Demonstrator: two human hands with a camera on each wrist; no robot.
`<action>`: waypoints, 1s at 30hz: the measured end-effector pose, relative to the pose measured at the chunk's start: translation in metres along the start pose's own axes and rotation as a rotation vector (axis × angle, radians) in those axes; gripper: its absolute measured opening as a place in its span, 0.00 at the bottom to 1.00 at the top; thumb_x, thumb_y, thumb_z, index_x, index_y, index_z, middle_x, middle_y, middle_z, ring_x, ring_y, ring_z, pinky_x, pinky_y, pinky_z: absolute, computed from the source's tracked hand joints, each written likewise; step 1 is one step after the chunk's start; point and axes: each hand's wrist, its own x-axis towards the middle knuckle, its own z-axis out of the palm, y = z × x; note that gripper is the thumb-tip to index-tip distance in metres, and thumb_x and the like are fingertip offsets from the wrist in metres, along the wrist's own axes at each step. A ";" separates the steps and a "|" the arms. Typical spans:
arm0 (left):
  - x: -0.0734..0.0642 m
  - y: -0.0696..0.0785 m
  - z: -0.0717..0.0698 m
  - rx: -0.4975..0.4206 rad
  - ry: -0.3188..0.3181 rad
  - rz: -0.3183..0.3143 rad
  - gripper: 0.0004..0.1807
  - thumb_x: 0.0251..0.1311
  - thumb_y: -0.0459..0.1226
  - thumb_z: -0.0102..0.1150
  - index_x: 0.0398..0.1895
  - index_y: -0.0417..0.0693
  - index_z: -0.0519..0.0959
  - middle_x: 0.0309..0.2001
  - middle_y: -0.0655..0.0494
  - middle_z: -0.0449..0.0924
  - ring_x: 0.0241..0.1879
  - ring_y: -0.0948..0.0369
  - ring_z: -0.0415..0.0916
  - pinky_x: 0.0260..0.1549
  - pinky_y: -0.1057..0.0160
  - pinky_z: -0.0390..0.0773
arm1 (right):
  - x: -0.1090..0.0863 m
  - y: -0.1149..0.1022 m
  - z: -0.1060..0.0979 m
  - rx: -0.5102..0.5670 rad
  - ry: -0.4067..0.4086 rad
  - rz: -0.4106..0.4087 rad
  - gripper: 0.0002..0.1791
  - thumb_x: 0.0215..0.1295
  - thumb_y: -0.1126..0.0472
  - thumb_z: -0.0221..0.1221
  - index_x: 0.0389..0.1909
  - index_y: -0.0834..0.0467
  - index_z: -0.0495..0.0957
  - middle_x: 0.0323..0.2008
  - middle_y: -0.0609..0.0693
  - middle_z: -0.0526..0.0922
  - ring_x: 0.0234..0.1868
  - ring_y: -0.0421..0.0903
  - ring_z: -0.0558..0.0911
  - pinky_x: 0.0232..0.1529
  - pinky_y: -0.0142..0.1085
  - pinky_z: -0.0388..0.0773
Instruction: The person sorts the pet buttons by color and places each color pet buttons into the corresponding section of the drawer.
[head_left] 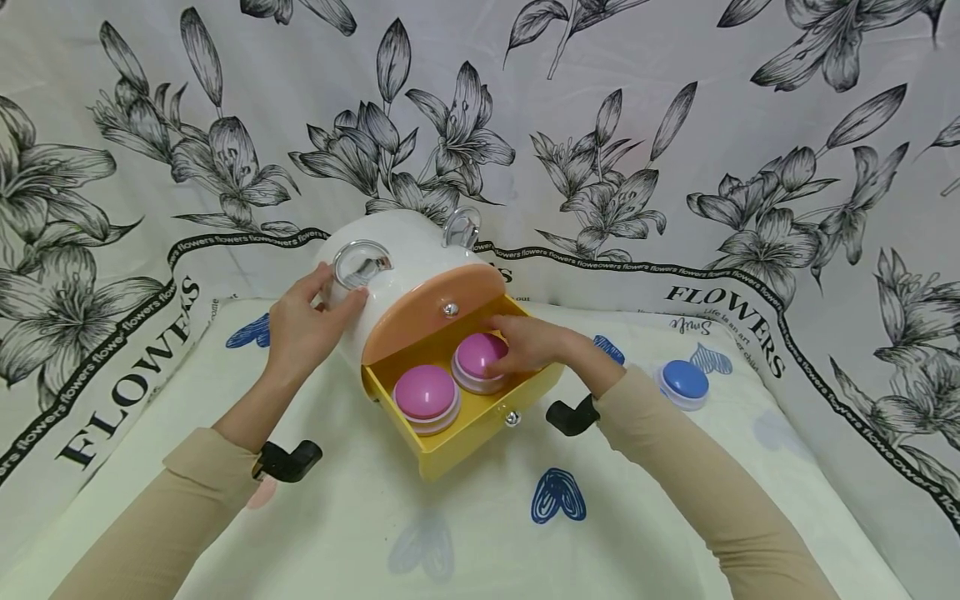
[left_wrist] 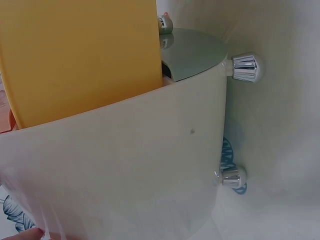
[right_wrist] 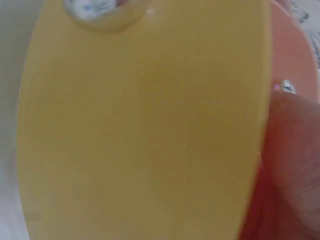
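Note:
A white rounded box (head_left: 408,237) with an orange upper front (head_left: 438,312) stands on the cloth, its yellow drawer (head_left: 461,442) pulled out. Inside the drawer sit two round, pink domed buttons on pale bases, a left pink button (head_left: 426,393) and a right pink button (head_left: 482,360). My right hand (head_left: 536,340) reaches in over the drawer's right side and grips the right pink button, thumb in front and other fingers behind. Against the box's left side rests my left hand (head_left: 311,321), its thumb and fingers spread beside a clear ring (head_left: 362,262).
A blue domed button (head_left: 686,382) lies on the cloth (head_left: 337,517) to the right. Behind the box hangs a flower-printed curtain (head_left: 570,50). Silver knobs (left_wrist: 246,68) stick out from the box, and another knob (head_left: 512,418) is on the drawer front.

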 end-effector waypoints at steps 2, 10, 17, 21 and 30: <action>-0.001 0.000 0.000 0.000 -0.001 0.001 0.39 0.55 0.56 0.56 0.67 0.45 0.62 0.69 0.51 0.57 0.67 0.51 0.57 0.53 0.49 0.72 | -0.003 -0.001 -0.002 -0.016 0.035 -0.008 0.30 0.59 0.56 0.60 0.61 0.61 0.64 0.54 0.54 0.74 0.54 0.49 0.73 0.58 0.40 0.71; -0.001 0.000 0.000 0.004 -0.006 0.000 0.40 0.55 0.56 0.56 0.67 0.46 0.61 0.69 0.52 0.57 0.67 0.51 0.57 0.53 0.49 0.72 | -0.020 0.001 -0.008 -0.005 0.206 -0.028 0.27 0.61 0.53 0.58 0.60 0.58 0.69 0.56 0.53 0.76 0.57 0.51 0.74 0.58 0.43 0.71; 0.000 -0.001 0.000 0.001 -0.011 -0.006 0.40 0.55 0.57 0.56 0.67 0.46 0.60 0.69 0.53 0.56 0.67 0.52 0.56 0.54 0.49 0.71 | -0.041 -0.003 -0.006 0.047 0.367 -0.063 0.23 0.61 0.58 0.59 0.57 0.58 0.72 0.55 0.52 0.76 0.56 0.52 0.75 0.55 0.45 0.74; 0.000 -0.002 0.000 0.000 -0.007 0.001 0.40 0.55 0.56 0.56 0.67 0.46 0.61 0.69 0.52 0.57 0.67 0.52 0.57 0.54 0.49 0.71 | -0.053 -0.002 -0.002 0.078 0.458 -0.046 0.21 0.61 0.58 0.59 0.55 0.58 0.73 0.54 0.52 0.77 0.54 0.51 0.76 0.53 0.43 0.76; 0.001 -0.003 0.000 0.004 -0.001 0.014 0.39 0.55 0.56 0.56 0.67 0.47 0.61 0.69 0.52 0.57 0.66 0.51 0.58 0.54 0.48 0.71 | -0.070 0.010 0.017 0.133 0.752 -0.131 0.14 0.58 0.62 0.62 0.45 0.58 0.75 0.41 0.49 0.81 0.41 0.43 0.81 0.42 0.35 0.81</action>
